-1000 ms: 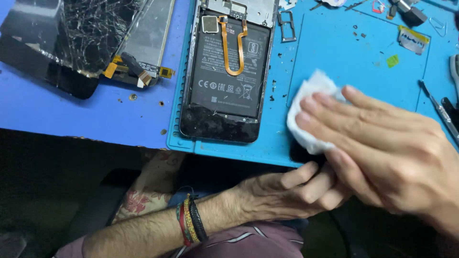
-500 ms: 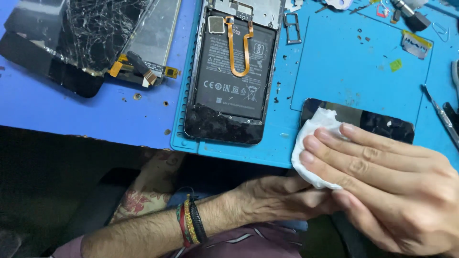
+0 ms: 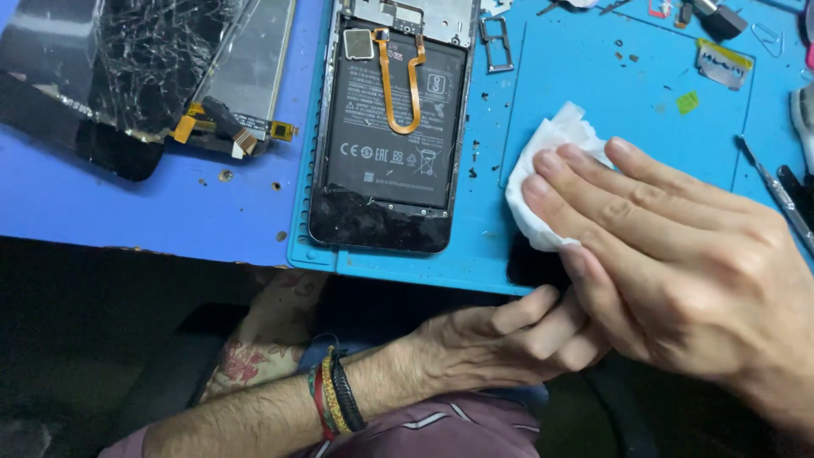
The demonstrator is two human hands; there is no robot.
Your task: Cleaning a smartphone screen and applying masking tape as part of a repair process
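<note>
My right hand (image 3: 670,254) presses a crumpled white tissue (image 3: 547,165) flat onto a dark phone screen panel (image 3: 534,267), which lies on the blue repair mat (image 3: 593,76) and is almost fully hidden under the hand. My left hand (image 3: 500,339), with coloured bands on its wrist, grips the panel's near edge at the front rim of the mat. To the left lies an opened phone body (image 3: 390,127) with its black battery and an orange flex cable showing.
A shattered screen (image 3: 136,68) and a loose display part with a flex connector (image 3: 237,119) lie on the blue table at far left. A SIM tray (image 3: 496,42), small screws, a yellow-edged label (image 3: 721,59) and metal tools (image 3: 776,195) sit on the mat.
My right hand with the tissue has slid left along the dark panel, covering the part that was bare half a second ago. The left hand stays at the panel's near edge.
</note>
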